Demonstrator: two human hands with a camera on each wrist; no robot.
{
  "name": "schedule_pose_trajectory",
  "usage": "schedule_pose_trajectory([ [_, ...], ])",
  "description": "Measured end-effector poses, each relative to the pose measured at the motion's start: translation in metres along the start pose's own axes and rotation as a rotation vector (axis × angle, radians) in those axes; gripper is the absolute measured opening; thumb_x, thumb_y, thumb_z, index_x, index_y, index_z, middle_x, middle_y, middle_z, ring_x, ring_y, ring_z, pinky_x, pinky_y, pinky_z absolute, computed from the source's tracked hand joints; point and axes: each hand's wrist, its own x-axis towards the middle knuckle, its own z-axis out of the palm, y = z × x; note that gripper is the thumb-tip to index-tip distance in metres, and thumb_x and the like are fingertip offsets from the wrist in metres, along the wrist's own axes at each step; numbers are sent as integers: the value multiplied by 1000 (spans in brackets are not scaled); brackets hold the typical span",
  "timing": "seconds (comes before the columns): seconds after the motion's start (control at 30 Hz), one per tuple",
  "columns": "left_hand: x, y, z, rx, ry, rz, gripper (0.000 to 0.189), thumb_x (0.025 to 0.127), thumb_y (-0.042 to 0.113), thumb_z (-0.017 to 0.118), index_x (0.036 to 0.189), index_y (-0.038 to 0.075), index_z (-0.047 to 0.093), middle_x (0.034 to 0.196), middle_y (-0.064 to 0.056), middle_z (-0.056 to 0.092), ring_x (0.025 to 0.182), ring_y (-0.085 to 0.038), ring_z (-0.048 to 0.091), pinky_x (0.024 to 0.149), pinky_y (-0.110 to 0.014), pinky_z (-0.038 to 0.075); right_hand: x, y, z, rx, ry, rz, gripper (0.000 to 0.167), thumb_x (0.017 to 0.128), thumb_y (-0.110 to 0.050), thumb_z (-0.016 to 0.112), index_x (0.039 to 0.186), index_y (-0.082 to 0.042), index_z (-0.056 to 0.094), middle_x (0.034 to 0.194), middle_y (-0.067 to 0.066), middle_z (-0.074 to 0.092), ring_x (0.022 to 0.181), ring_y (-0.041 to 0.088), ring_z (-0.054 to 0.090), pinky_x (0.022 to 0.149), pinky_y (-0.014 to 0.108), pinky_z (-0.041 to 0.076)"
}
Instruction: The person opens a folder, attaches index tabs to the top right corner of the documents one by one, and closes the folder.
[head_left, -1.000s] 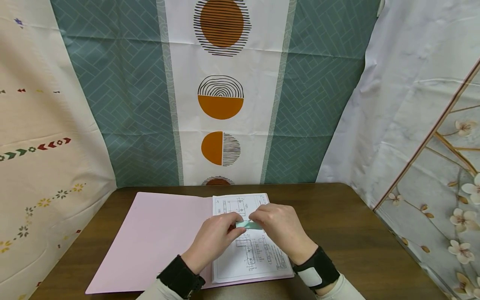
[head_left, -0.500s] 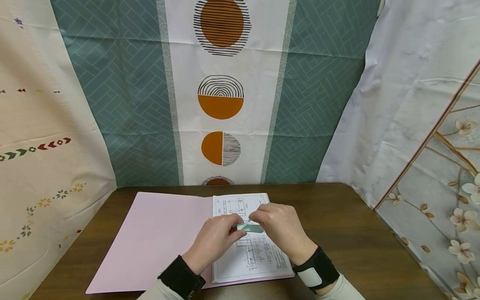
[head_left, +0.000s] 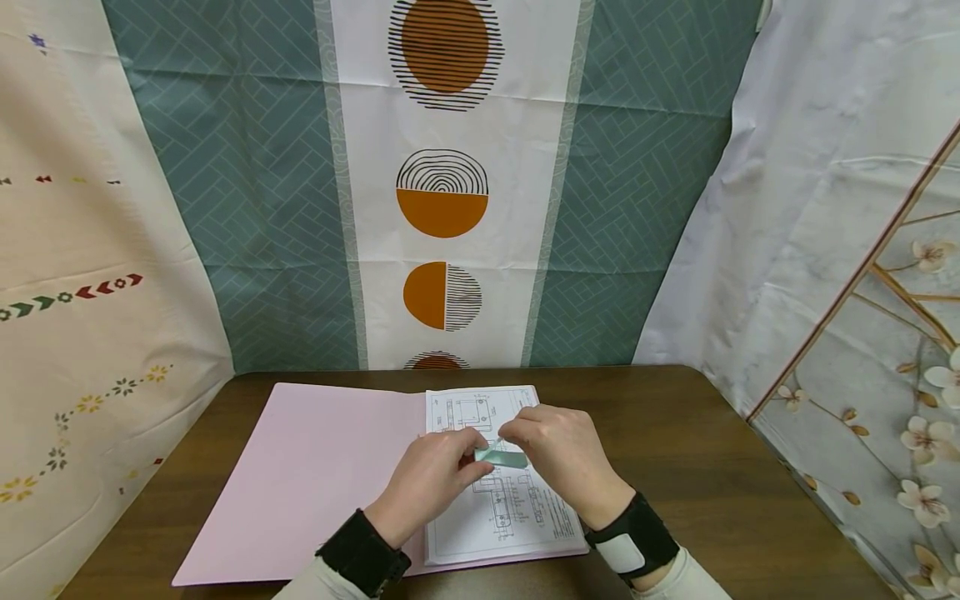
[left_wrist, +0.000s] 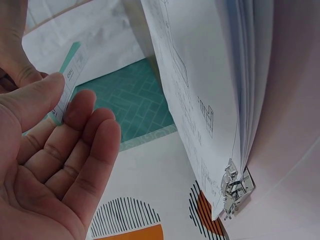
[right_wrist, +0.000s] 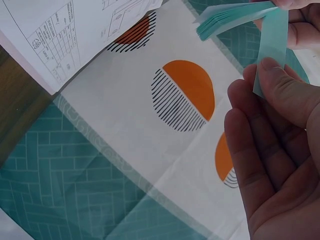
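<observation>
A pad of teal sticky notes [head_left: 508, 459], narrow and strip-shaped, is pinched at one end by my left hand [head_left: 431, 477] between thumb and fingers. From the right, my right hand [head_left: 566, 454] pinches the free end of a single teal strip [right_wrist: 273, 45]. That strip bends away from the pad near the left thumb, and the layered loose end of the pad fans slightly in the right wrist view. Printing shows on the pad's backing in the left wrist view. Both hands are over the printed drawing sheets [head_left: 517, 529].
The sheets lie in an open pink folder [head_left: 322, 479] on a brown wooden table [head_left: 697, 483]. A metal clip mechanism [left_wrist: 237, 187] sits at the folder's spine. Patterned cloths [head_left: 645, 192] hang behind and on both sides.
The teal strip has lifted from the pad and now slants up to the right fingers. The pad's free end has tipped slightly lower. Both hands have barely shifted.
</observation>
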Motion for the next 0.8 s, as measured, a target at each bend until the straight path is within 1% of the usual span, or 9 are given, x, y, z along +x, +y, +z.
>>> schedule_pose_trajectory([
  [0.23, 0, -3, 1, -18, -8, 14, 18, 92, 16, 93, 103, 12, 80, 77, 12, 66, 65, -4, 55, 60, -24, 47, 0, 0, 1, -4, 0, 4, 35, 70, 4, 102, 94, -18, 89, 88, -8, 80, 81, 8, 77, 69, 28, 62],
  [0.43, 0, -2, 1, -10, -22, 2, 20, 90, 17, 94, 104, 12, 80, 80, 11, 68, 68, -4, 56, 63, -26, 47, 0, 1, 1, -13, 1, 16, 35, 69, 2, 103, 93, -19, 89, 87, -8, 80, 80, 8, 77, 69, 28, 62],
  [0.53, -1, -2, 1, 10, -24, -4, 20, 90, 18, 94, 103, 13, 80, 78, 12, 66, 67, -4, 56, 63, -27, 46, 0, 1, 1, -13, 7, 21, 36, 69, 3, 103, 94, -19, 88, 88, -8, 81, 81, 8, 77, 69, 28, 62],
  [0.7, -7, -4, 2, 50, -30, 3, 18, 91, 20, 94, 100, 13, 79, 73, 15, 61, 63, -2, 51, 60, -26, 43, 0, 4, -4, -25, 29, 57, 35, 69, 0, 104, 94, -19, 88, 86, -8, 80, 78, 10, 76, 66, 29, 61],
  [0.77, -11, -3, 4, 60, -47, 5, 17, 92, 22, 92, 100, 15, 79, 74, 16, 61, 64, -2, 52, 61, -26, 44, 1, 6, -5, -30, 30, 70, 33, 70, -2, 104, 94, -20, 88, 85, -8, 79, 77, 10, 76, 65, 28, 60],
  [0.8, -13, -3, 5, 65, -55, 9, 16, 93, 23, 92, 100, 16, 79, 77, 16, 63, 66, -2, 55, 62, -26, 46, 1, 6, -6, -31, 31, 73, 32, 71, -3, 104, 94, -20, 88, 85, -8, 79, 76, 10, 75, 64, 28, 59],
])
